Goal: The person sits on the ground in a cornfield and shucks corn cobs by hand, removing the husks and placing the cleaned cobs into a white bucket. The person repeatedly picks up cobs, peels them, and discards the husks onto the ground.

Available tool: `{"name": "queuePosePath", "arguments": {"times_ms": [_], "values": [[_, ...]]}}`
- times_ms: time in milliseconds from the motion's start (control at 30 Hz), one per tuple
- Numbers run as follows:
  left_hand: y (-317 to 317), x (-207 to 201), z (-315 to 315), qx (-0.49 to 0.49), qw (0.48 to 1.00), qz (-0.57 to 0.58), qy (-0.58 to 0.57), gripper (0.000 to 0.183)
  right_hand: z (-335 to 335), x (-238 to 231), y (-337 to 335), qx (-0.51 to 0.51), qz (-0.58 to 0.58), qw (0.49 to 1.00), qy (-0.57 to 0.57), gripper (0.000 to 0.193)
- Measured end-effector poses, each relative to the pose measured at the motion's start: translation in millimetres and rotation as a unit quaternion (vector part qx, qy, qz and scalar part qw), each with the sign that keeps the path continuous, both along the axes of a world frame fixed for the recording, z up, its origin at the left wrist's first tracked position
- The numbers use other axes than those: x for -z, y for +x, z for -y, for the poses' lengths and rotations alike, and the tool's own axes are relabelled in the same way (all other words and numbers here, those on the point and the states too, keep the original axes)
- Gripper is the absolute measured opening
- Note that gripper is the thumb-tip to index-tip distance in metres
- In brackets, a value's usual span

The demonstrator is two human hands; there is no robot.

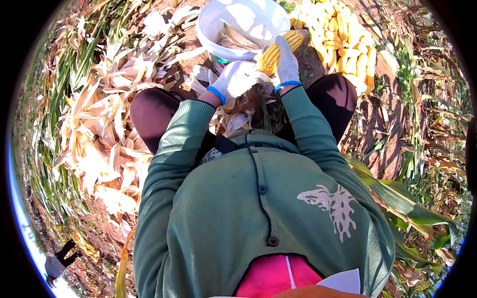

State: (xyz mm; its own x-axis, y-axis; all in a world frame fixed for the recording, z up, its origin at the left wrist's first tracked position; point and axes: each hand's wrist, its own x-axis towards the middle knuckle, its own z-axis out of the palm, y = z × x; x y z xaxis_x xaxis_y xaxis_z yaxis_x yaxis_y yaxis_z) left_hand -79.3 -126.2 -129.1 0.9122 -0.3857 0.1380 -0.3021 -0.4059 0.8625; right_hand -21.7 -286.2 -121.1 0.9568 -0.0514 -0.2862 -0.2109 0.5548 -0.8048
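A yellow ear of corn [270, 59], its kernels bare, is tilted up to the right in front of me. My right hand [287, 64], in a white knit glove with a blue cuff, is wrapped round it, thumb along the near side. My left hand [234, 80], gloved the same way, is closed at the ear's lower end on what looks like pale husk; its fingertips are partly hidden. Just beyond my hands stands a white plastic bucket [208, 42] with dry husked-looking pieces [238, 38] inside. Loose pale husks [236, 120] lie below my hands, between my knees.
A heap of bare yellow corn ears [344, 37] lies at the far right. Dry husks [102, 124] are piled along my left side. Cut stalks and leaves [427, 99] cover the ground to the right, with green leaves [397, 198] near my right elbow. Another person [57, 263] shows at the lower left.
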Motion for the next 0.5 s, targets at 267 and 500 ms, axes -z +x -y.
{"name": "queuePosePath", "arguments": {"times_ms": [267, 500], "values": [[1.1, -7.5, -3.1, 0.099, 0.994, 0.051, -0.012, 0.02, 12.2, -16.1, 4.6, -0.176, -0.041, 0.984, -0.004, 0.043], [17.4, -26.7, -46.2, -0.095, 0.963, -0.159, -0.198, 0.029, 29.1, -38.4, 0.2, -0.26, -0.007, 0.959, 0.117, 0.052]]}}
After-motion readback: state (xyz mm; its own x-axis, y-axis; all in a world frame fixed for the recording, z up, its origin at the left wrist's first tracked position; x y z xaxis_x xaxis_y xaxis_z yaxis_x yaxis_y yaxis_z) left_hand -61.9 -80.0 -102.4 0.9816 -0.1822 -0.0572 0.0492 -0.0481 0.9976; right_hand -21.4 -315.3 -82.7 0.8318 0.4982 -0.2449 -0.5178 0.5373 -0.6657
